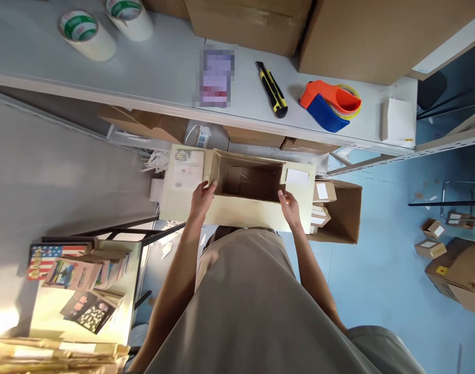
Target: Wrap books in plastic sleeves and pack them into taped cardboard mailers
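Observation:
A small open cardboard box stands on a cream-topped table in front of my body, its opening facing up. Only bare brown walls and bottom show inside it. At its left near corner, my left hand grips the wall between thumb and fingers. My right hand pinches the right near corner the same way. To the left of the box lies a printed sheet, and a white label or slip lies to its right.
A shelf beyond the table holds tape rolls, a box cutter, an orange and blue tape dispenser and large cartons. An open carton with small boxes stands at right. Books lie at lower left.

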### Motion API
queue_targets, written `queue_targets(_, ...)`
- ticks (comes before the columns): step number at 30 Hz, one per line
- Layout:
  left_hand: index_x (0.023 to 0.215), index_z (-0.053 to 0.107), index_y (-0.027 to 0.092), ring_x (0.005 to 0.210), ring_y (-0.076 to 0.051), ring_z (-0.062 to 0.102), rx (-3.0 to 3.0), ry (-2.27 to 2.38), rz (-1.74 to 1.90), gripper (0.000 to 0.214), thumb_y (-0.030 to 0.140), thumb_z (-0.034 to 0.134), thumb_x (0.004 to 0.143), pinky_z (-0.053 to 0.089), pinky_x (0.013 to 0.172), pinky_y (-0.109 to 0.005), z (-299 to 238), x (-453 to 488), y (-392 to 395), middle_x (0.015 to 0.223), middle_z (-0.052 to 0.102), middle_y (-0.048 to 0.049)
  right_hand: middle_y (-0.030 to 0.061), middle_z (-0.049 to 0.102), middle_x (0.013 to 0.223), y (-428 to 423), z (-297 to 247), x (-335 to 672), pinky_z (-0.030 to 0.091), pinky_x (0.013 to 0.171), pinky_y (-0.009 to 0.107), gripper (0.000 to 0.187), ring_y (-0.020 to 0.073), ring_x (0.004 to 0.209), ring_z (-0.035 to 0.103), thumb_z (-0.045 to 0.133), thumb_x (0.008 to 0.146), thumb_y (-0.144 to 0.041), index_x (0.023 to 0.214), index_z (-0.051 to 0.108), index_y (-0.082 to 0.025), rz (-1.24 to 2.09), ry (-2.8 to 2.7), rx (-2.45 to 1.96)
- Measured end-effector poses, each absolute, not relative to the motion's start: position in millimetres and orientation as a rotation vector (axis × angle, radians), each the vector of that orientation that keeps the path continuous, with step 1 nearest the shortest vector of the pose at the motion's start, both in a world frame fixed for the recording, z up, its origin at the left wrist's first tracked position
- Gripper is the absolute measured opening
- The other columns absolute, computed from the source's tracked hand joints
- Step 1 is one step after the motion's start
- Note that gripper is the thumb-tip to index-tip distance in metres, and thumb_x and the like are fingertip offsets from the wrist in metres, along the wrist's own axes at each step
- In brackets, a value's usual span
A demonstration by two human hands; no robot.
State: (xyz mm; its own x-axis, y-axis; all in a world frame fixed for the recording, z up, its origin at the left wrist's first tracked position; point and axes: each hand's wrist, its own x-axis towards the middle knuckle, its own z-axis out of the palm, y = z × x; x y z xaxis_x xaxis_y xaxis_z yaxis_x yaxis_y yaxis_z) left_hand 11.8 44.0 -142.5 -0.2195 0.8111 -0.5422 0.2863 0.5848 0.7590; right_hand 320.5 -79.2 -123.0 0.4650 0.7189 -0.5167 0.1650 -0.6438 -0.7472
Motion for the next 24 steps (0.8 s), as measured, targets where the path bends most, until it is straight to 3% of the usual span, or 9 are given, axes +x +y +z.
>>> queue_targets(3,0.128,0.075,0.017,0.120,-0.031,0.075,0.827,1.748,0.715,0.064,0.064,0.081,0.084,0.063,0.095,-0.040,-145,11,37,0.121,0.082,-0.0149,0.0219,0.081,0.134,-76,-119,323,0.056,0.113,0.050,0.097,0.0387,0.131,0.074,0.054,0.093,-0.095,0.143,0.072,-0.014,1.179,-0.760,-2.099)
queue_targets(7,0.136,0.072,0.018,0.128,-0.033,0.074,0.810,1.691,0.773,0.077,0.071,0.082,0.082,0.062,0.100,-0.043,-144,10,21,0.125,0.081,-0.0156,0.0254,0.076,0.144,-74,-119,325,0.057,0.113,0.053,0.105,0.0392,0.133,0.072,0.058,0.091,-0.095,0.155,0.065,-0.012,1.185,-0.772,-2.116)
queue_targets(10,0.139,0.072,0.020,0.136,-0.034,0.072,0.849,1.622,0.801,0.079,0.080,0.073,0.089,0.061,0.108,-0.045,-145,0,16,0.139,0.078,-0.0181,0.0279,0.070,0.151,-73,-111,322,0.057,0.114,0.059,0.103,0.0405,0.136,0.069,0.060,0.092,-0.093,0.156,0.062,-0.013,0.952,-0.863,-2.165)
queue_targets(14,0.137,0.075,0.021,0.144,-0.036,0.068,0.858,1.609,0.767,0.074,0.081,0.067,0.094,0.059,0.116,-0.050,-156,-38,29,0.151,0.075,-0.0190,0.0246,0.066,0.154,-74,-76,286,0.050,0.121,0.069,0.074,0.0418,0.145,0.061,0.065,0.104,-0.076,0.153,0.062,-0.021,0.322,-1.139,-2.144)
queue_targets(16,0.136,0.075,0.022,0.147,-0.036,0.067,0.852,1.635,0.754,0.068,0.076,0.071,0.094,0.058,0.119,-0.051,-167,-66,42,0.153,0.074,-0.0180,0.0215,0.068,0.148,-75,-57,245,0.053,0.119,0.067,0.053,0.0391,0.143,0.063,0.067,0.110,-0.060,0.149,0.064,-0.024,0.202,-1.296,-2.025)
queue_targets(20,0.134,0.075,0.022,0.147,-0.034,0.067,0.808,1.710,0.737,0.054,0.057,0.079,0.093,0.054,0.124,-0.050,-200,-127,72,0.152,0.075,-0.0157,0.0150,0.076,0.134,-64,-62,137,0.065,0.108,0.053,0.034,0.0318,0.128,0.073,0.062,0.114,-0.044,0.144,0.067,-0.029,0.555,-1.512,-1.750)
queue_targets(24,0.137,0.074,0.021,0.143,-0.034,0.070,0.809,1.806,0.599,0.053,0.040,0.082,0.088,0.053,0.124,-0.050,-236,-171,103,0.156,0.071,-0.0172,0.0155,0.078,0.133,0,-142,43,0.065,0.109,0.047,0.037,0.0293,0.120,0.078,0.058,0.115,-0.049,0.139,0.070,-0.024,1.085,-1.428,-1.684)
